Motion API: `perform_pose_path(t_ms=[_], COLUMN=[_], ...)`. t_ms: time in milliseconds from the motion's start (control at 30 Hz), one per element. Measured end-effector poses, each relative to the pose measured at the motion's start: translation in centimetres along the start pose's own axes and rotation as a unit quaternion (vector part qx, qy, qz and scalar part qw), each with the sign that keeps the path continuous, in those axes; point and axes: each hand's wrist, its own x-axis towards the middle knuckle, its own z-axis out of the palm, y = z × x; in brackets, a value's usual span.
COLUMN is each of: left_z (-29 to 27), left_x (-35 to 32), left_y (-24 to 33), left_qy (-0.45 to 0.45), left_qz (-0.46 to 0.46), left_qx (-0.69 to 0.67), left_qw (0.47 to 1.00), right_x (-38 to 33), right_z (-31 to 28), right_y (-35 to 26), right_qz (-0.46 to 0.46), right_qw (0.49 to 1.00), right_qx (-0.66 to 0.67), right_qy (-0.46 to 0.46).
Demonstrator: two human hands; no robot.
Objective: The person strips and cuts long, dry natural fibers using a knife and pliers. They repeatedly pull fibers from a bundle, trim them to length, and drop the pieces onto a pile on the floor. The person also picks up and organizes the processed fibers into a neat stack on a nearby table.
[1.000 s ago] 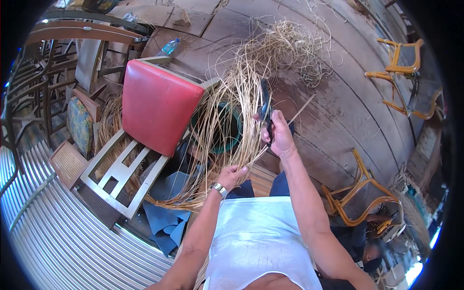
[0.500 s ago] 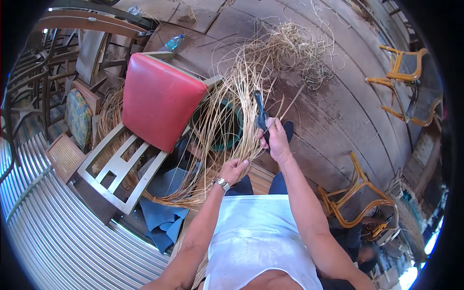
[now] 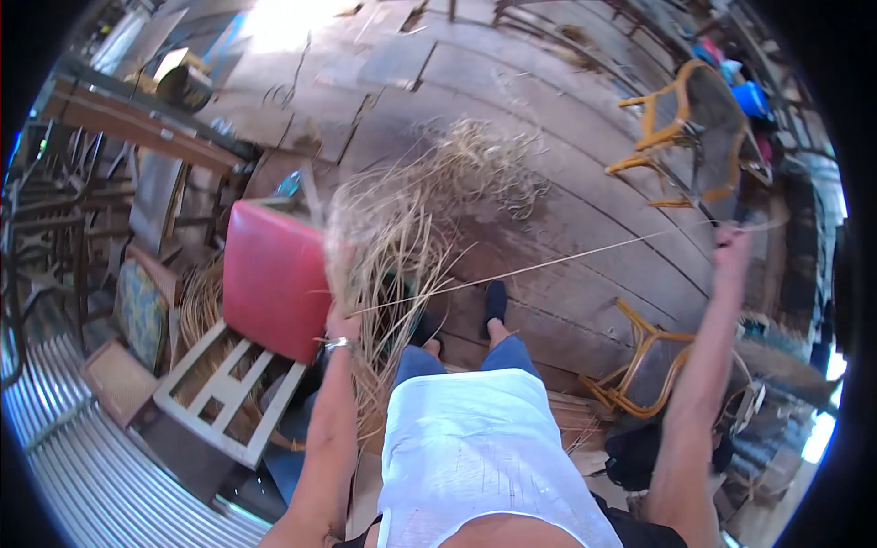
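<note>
Left of the strand bundle point(image 3: 411, 233) is a chair point(image 3: 274, 283); left and beyond, a bottle point(image 3: 289, 184). Past the bundle, tangled strands point(image 3: 493, 163) lie on the floor point(image 3: 585, 228). Rightward are a nearer chair point(image 3: 652, 334) and a farther chair point(image 3: 713, 119).

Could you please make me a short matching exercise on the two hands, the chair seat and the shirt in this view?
Column one:
1. Left hand
2. Right hand
3. Chair seat
4. Shirt

Column two:
A. White
B. Out at the right, where one long strand reaches it
C. Red
D. At the bundle of strands, on the left side of the view

Right pairs: 1-D, 2-B, 3-C, 4-A.
</note>
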Motion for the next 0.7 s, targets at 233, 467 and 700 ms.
perform_pose_path(t_ms=[233, 467, 700], left_z=[-7.5, -1.0, 14.8], left_x=[9.0, -1.3, -19.2], left_y=[-7.1, 7.5, 25.0], left_qy=[0.084, 0.115, -0.314], left_qz=[-0.169, 0.214, 0.592], left_qx=[0.086, 0.160, -0.066], left_qw=[0.978, 0.957, 0.739], right_x=[-5.5, -18.3, -27.1], right_z=[-15.7, -6.4, 4.8], right_y=[-25.4, -8.4, 9.0], right_qz=[-0.138, 0.062, 0.340], right_qw=[0.987, 0.991, 0.925], right_qx=[0.036, 0.116, 0.079], right_qy=[0.080, 0.039, -0.149])
